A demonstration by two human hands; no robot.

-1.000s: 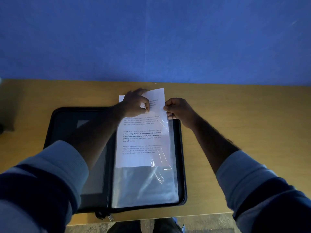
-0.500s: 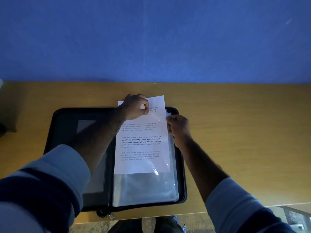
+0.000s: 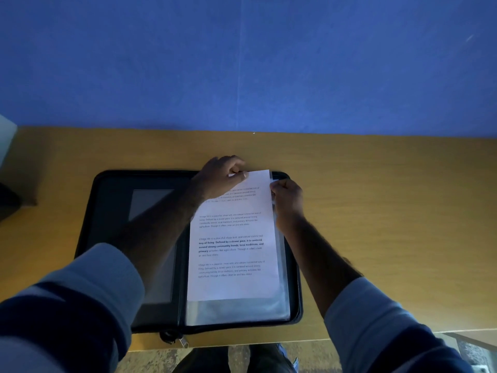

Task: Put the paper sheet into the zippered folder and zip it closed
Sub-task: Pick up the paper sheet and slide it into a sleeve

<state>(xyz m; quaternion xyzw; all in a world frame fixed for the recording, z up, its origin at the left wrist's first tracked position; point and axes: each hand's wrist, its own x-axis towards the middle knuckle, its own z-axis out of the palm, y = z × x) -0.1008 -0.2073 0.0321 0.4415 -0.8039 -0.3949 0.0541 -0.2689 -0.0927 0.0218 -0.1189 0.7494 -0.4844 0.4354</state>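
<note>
Your zippered folder [image 3: 113,238] lies open and flat on the wooden desk [image 3: 376,211], so both halves face up and you can reach inside. Your left hand [image 3: 220,176] pinches the far edge of the paper sheet [image 3: 231,254] between thumb and fingers, likely so you can steer it straight. Your right hand [image 3: 287,200] is curled at the right edge of the sheet, near the far right corner of the folder, and seems to hold the clear plastic sleeve [image 3: 236,310] open; I cannot tell just what its fingers grip. The sheet lies on the right half of the folder, almost all the way in the sleeve. The left half holds only a flat gray pocket [image 3: 146,205]. The zipper pull [image 3: 183,341] hangs at the near edge of the folder, not yet used.
</note>
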